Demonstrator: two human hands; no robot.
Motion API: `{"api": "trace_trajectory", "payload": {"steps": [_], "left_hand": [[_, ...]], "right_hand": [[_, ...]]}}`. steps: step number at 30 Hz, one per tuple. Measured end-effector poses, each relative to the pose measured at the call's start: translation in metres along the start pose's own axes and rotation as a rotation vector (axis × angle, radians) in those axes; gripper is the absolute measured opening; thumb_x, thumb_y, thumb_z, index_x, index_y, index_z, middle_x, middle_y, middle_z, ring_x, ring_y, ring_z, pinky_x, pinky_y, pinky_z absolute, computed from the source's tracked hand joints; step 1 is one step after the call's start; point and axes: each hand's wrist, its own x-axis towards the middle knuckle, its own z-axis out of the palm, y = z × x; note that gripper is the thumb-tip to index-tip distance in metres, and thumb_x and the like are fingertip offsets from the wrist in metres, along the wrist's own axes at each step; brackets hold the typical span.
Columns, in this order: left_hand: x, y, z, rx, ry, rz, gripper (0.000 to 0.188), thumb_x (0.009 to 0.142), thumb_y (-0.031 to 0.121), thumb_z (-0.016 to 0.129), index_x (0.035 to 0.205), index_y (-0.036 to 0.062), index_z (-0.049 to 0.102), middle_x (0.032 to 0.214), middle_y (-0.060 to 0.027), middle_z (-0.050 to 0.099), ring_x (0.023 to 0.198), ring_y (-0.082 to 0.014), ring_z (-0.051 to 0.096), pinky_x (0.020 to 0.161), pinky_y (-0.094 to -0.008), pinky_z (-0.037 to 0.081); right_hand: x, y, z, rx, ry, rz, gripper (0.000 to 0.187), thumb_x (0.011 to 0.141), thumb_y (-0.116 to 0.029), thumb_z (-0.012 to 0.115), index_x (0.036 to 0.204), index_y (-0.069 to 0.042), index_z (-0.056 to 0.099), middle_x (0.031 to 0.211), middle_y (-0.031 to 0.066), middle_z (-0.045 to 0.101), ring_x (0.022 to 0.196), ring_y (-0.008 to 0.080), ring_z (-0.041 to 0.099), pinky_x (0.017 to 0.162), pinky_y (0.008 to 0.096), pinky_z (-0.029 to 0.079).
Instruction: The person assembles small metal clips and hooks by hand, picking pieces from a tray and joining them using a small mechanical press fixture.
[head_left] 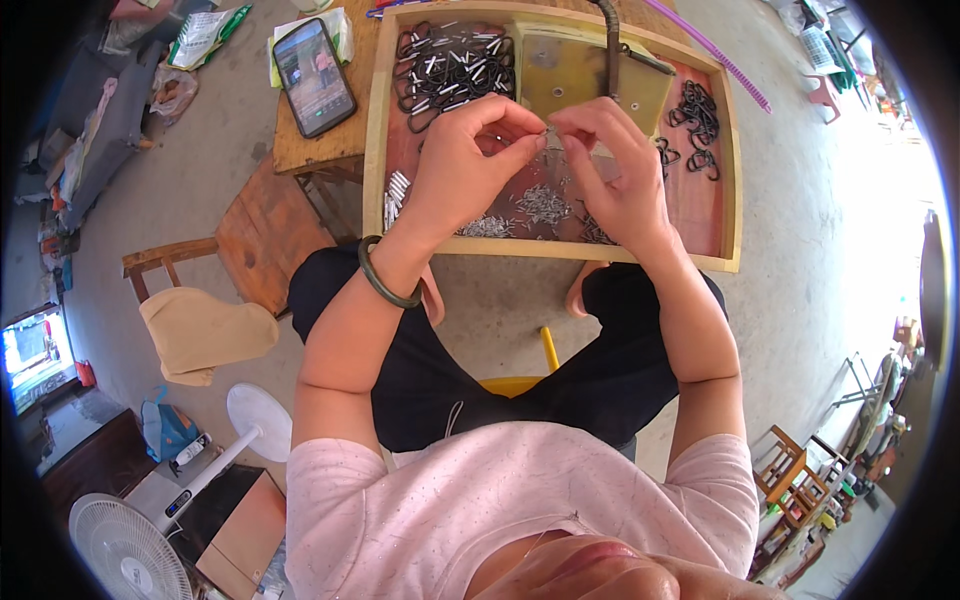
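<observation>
A: What are the hands doing?

B: The left hand point(465, 160) and right hand point(615, 165) meet fingertip to fingertip over a wooden tray point(374, 120). Thumb and forefinger of each are pinched together on a small metal piece point(549, 133) right at the point where they touch. It is too small to say what kind of piece it is.

A: So both are clenched on it?

B: Both pinch it, yes. The other fingers of each hand curl loosely behind the pinch.

A: What lies under the grip?

B: Straight below it, on the tray floor, a scatter of small silvery pins point(541, 205). Just to the left of the left wrist, a neat little bunch of silver tubes point(395, 195) stands by the tray wall.

A: And beyond the grip?

B: Past the fingertips, toward the far wall, a heap of black loops point(450, 65) with silver ends mixed in. Beside that, far right of the pinch, a yellowish plate point(575, 70) with a dark lever point(610, 45) rising from it. Further right of the right hand, a smaller pile of black rings point(695, 115).

A: Anything on the wrists?

B: A dark green bangle point(380, 282) sits on the left wrist.

A: Outside the tray?

B: A phone point(313, 77) lies on the table point(310, 150), well left of the left hand. A wooden chair point(255, 235) stands lower left of the grip, and a white fan point(125, 550) is on the floor near the person's left side.
</observation>
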Motion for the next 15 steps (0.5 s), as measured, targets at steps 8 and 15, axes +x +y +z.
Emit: {"api": "trace_trajectory", "payload": {"steps": [8, 15], "left_hand": [[0.000, 0.001, 0.002, -0.259, 0.018, 0.013, 0.012, 0.091, 0.003, 0.076, 0.102, 0.0004, 0.072, 0.090, -0.0011, 0.072, 0.079, -0.0066, 0.068, 0.068, -0.0217, 0.055], [0.020, 0.002, -0.003, -0.256, 0.235, -0.002, 0.032, 0.092, 0.008, 0.077, 0.121, 0.0007, 0.066, 0.109, -0.0032, 0.072, 0.100, -0.0104, 0.068, 0.087, -0.0255, 0.053]], "right_hand": [[0.002, -0.002, 0.000, 0.023, 0.046, -0.033, 0.013, 0.090, 0.001, 0.070, 0.103, -0.001, 0.072, 0.091, 0.0087, 0.071, 0.073, 0.0188, 0.067, 0.064, 0.0283, 0.052], [0.069, 0.002, -0.025, -0.165, -0.137, 0.233, 0.016, 0.096, -0.016, 0.067, 0.106, -0.005, 0.073, 0.081, 0.0058, 0.072, 0.068, 0.0131, 0.067, 0.065, 0.0292, 0.053]]}}
